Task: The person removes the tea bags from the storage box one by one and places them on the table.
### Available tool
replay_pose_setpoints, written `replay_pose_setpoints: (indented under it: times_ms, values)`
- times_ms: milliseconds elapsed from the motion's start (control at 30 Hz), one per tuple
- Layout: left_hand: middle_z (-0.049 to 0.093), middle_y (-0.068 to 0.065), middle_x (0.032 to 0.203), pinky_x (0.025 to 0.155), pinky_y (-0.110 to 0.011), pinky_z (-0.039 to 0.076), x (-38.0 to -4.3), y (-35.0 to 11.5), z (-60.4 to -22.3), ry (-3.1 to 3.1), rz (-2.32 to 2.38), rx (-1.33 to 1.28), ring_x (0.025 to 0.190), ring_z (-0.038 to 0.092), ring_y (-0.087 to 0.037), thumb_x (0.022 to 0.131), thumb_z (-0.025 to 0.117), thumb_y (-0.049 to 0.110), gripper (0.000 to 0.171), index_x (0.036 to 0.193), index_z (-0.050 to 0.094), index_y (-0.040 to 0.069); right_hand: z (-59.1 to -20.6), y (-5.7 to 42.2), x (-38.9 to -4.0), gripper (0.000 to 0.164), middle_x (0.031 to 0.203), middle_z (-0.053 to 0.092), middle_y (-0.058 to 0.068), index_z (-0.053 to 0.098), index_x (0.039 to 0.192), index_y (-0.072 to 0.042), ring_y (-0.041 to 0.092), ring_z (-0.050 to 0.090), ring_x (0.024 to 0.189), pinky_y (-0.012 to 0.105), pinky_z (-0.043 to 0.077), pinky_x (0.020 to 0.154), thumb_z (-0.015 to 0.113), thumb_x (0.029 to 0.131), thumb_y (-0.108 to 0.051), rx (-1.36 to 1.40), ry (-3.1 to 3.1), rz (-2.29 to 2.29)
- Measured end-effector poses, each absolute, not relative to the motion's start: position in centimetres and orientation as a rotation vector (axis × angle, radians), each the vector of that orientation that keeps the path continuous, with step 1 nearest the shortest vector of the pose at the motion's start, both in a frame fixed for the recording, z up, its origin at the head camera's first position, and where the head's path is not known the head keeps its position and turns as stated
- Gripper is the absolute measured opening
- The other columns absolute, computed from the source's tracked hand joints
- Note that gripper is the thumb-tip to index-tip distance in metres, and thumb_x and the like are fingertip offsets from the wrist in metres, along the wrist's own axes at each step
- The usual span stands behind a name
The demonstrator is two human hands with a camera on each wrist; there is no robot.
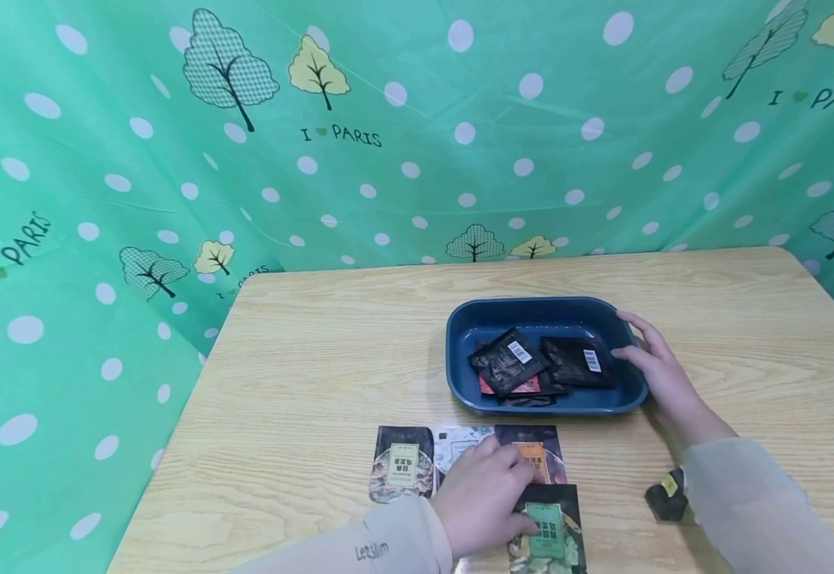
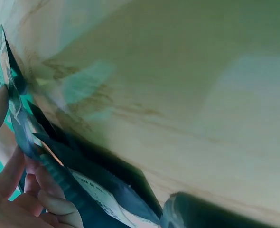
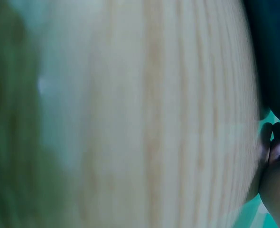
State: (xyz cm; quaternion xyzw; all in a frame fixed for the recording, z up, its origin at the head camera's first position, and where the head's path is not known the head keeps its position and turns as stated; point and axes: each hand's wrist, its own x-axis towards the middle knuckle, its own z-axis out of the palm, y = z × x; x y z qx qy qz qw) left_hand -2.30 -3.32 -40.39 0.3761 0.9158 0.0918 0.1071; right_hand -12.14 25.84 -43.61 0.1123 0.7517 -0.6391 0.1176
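My left hand (image 1: 485, 494) lies over several flat tea-style sachets on the table. Its thumb touches a sachet with a green label (image 1: 546, 530), and its fingers rest by one with an orange label (image 1: 530, 454). Partly under the hand is a pale sachet (image 1: 453, 442); a black sachet with a cream label (image 1: 403, 462) lies to the left. With thumb inside the rim and fingers outside, my right hand (image 1: 664, 383) holds the right end of a dark blue tub (image 1: 460, 319). Inside the tub are several black sachets (image 1: 509, 361), some showing white barcode stickers.
A small black object with a yellow mark (image 1: 668, 494) sits beside the right sleeve. The wood-grain table (image 1: 302, 359) meets a green dotted curtain (image 1: 417, 143) at the back and left.
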Motion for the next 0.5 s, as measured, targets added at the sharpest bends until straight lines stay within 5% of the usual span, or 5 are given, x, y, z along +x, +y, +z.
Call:
replay_pose_setpoints:
  times_ms: [500]
  values:
    - [0.063,0.014,0.11,0.078,-0.022,0.042,-2.37,-3.05,-40.7,2.69,0.23,1.055,0.093,0.049,-0.007,0.078,0.077,0.057,0.048,0.12,0.065,0.036,-43.48,25.76,-12.1,0.063,0.166,-0.004,0.018,0.015,0.156,-0.045,0.044,0.01,0.149,0.064,0.019,0.116,0.044,0.103,-0.025,0.327,2.183,-1.881]
